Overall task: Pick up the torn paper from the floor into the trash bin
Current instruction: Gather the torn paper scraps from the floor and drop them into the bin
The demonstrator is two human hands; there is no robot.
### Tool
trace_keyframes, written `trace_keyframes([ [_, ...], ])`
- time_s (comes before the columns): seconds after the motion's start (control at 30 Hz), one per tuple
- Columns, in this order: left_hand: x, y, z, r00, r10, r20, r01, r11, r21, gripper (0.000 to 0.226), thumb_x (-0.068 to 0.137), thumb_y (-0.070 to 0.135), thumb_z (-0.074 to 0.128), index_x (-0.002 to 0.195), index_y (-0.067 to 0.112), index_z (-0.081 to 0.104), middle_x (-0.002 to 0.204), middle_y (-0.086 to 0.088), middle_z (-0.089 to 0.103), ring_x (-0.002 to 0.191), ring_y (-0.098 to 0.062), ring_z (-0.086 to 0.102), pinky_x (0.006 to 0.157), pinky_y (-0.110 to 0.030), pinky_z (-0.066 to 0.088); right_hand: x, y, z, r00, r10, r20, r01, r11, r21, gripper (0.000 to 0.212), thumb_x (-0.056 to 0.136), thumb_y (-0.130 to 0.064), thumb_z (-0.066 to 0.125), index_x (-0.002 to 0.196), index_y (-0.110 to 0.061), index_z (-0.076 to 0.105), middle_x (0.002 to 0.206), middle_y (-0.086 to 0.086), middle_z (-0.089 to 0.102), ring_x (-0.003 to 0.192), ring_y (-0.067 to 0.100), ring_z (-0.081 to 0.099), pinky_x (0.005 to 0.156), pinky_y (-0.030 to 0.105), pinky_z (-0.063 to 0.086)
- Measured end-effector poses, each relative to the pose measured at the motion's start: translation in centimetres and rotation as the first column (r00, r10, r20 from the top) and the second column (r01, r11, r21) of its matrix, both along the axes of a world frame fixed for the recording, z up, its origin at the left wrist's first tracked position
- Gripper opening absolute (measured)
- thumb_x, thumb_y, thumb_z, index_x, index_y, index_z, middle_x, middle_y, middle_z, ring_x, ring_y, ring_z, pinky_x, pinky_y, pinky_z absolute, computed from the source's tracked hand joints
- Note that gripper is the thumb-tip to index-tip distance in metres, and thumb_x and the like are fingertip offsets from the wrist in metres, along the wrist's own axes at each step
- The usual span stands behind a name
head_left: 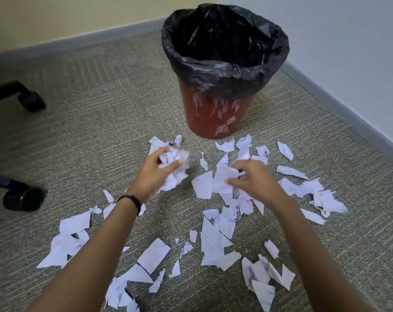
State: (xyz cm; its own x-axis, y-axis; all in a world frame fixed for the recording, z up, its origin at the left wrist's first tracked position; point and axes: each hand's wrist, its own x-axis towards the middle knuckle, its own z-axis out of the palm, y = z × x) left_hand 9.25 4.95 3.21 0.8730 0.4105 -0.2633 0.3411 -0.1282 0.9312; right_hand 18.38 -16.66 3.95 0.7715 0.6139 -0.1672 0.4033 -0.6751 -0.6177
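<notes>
Honestly, no brand or label shows anywhere, and the faint grey print on some of the torn paper scraps (210, 240) is too small and blurred for me to read. My left hand (154, 171) is clenched around a crumpled wad of paper (174, 164), fingers wrapped over its top, held just above the carpet (96, 140) in front of the trash bin (215, 113). My right hand (251, 179) is pinching a flat white piece (224, 180) between thumb and fingertips, low over the thickest part of the litter. The rest of the scraps lie spread across the floor all around my hands and forearms: a few just beyond my fingers near the foot of the bin, a cluster to the right, more under and between my arms, and a patch off to the left by my left wrist, where I wear a black band (132, 202). I cannot count them exactly; they overlap, and there are several dozen. One bin stands here, reddish-brown, lined with one black bag (227, 70) folded over its rim, and pale shapes show on its glossy wall. It stands upright near the corner where two walls meet. Two black chair casters (22, 199) sit at the left edge, well apart from the paper.
</notes>
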Motion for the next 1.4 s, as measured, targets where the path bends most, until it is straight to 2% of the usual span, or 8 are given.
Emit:
trace_keyframes([
  [0.17, 4.0, -1.8, 8.0, 0.951, 0.031, 0.308, 0.034, 0.979, -0.201, 0.029, 0.086, 0.025, 0.065, 0.114, 0.021, 0.058, 0.116, -0.013, 0.064, 0.096, -0.029, 0.061, 0.082, -0.045, 0.048, 0.6, 0.7, 8.2, 0.998, -0.038, 0.056, 0.019, 0.949, 0.314, 0.003, 0.080, -0.010, 0.071, 0.082, -0.010, 0.068, 0.074, 0.002, 0.064, 0.067, 0.013, 0.060, 0.060, 0.017, 0.051],
  [0.37, 11.9, -2.6, 14.9, 0.902, 0.182, 0.392, -0.001, 0.908, -0.420, 0.041, 0.101, 0.034, 0.037, 0.119, 0.001, 0.054, 0.097, -0.008, 0.064, 0.071, -0.009, 0.066, 0.062, -0.023, 0.057, 6.1, 5.2, 12.9, 0.970, -0.220, 0.107, 0.121, 0.811, 0.572, 0.006, 0.080, -0.013, 0.069, 0.086, -0.012, 0.069, 0.068, -0.008, 0.060, 0.058, -0.002, 0.051, 0.055, 0.012, 0.041],
  [0.5, 15.5, -3.0, 17.3, 0.932, 0.283, 0.228, 0.020, 0.585, -0.811, 0.071, 0.097, 0.056, 0.022, 0.143, 0.002, 0.029, 0.128, -0.023, 0.052, 0.112, -0.036, 0.057, 0.096, -0.052, 0.048, 11.0, 7.6, 12.6, 0.900, -0.214, -0.380, 0.430, 0.589, 0.685, 0.019, 0.089, -0.001, 0.053, 0.108, -0.005, 0.055, 0.100, 0.008, 0.062, 0.090, 0.015, 0.062, 0.070, 0.019, 0.056],
  [0.63, 15.3, -3.9, 18.3, 0.884, 0.422, 0.201, -0.086, 0.569, -0.818, 0.065, 0.099, 0.051, 0.019, 0.151, 0.016, 0.003, 0.159, -0.011, -0.001, 0.144, -0.042, 0.008, 0.111, -0.062, 0.022, 12.8, 7.8, 13.4, 0.732, -0.116, -0.672, 0.648, 0.424, 0.633, 0.069, 0.091, 0.002, 0.050, 0.148, -0.004, 0.011, 0.135, 0.012, 0.035, 0.084, 0.016, 0.056, 0.097, 0.039, 0.050],
  [0.97, 10.9, -1.2, 11.0, 0.888, 0.371, 0.273, -0.104, 0.739, -0.666, 0.039, 0.101, 0.020, 0.039, 0.139, 0.011, 0.037, 0.107, -0.007, 0.064, 0.092, -0.016, 0.065, 0.084, -0.030, 0.057, 7.5, 3.5, 9.7, 0.803, -0.334, -0.493, 0.585, 0.290, 0.757, 0.026, 0.091, 0.005, 0.044, 0.111, -0.007, 0.056, 0.116, 0.006, 0.057, 0.104, 0.019, 0.064, 0.086, 0.029, 0.057],
  [1.07, 7.9, -0.4, 7.4, 0.894, 0.402, 0.198, -0.242, 0.806, -0.540, 0.034, 0.100, 0.013, 0.040, 0.134, 0.012, 0.044, 0.101, -0.003, 0.065, 0.084, -0.011, 0.064, 0.079, -0.025, 0.057, 5.0, 2.0, 4.5, 0.728, -0.467, -0.501, 0.676, 0.374, 0.634, 0.017, 0.095, -0.002, 0.044, 0.099, -0.012, 0.057, 0.103, 0.000, 0.060, 0.085, 0.013, 0.063, 0.071, 0.023, 0.058],
  [1.23, 3.1, 0.7, 1.8, 0.939, 0.339, 0.057, -0.315, 0.915, -0.253, 0.027, 0.099, 0.008, 0.038, 0.123, 0.012, 0.051, 0.102, -0.006, 0.064, 0.084, -0.014, 0.061, 0.078, -0.026, 0.054, 2.5, -1.3, -6.5, 0.870, -0.342, -0.355, 0.374, 0.927, 0.023, 0.039, 0.091, -0.024, 0.058, 0.128, -0.018, 0.049, 0.141, 0.006, 0.040, 0.129, 0.020, 0.040, 0.090, 0.021, 0.034],
  [1.4, -2.2, 3.5, -5.9, 0.893, -0.137, -0.429, 0.337, 0.835, 0.434, 0.049, 0.095, 0.023, 0.052, 0.140, 0.015, 0.036, 0.143, -0.018, 0.039, 0.129, -0.033, 0.041, 0.093, -0.031, 0.045, -1.2, -3.1, -12.1, 0.950, -0.076, -0.304, -0.028, 0.946, -0.323, 0.080, 0.079, -0.047, 0.068, 0.145, -0.031, 0.025, 0.156, 0.013, -0.013, 0.145, 0.033, -0.012, 0.115, 0.052, 0.019],
])
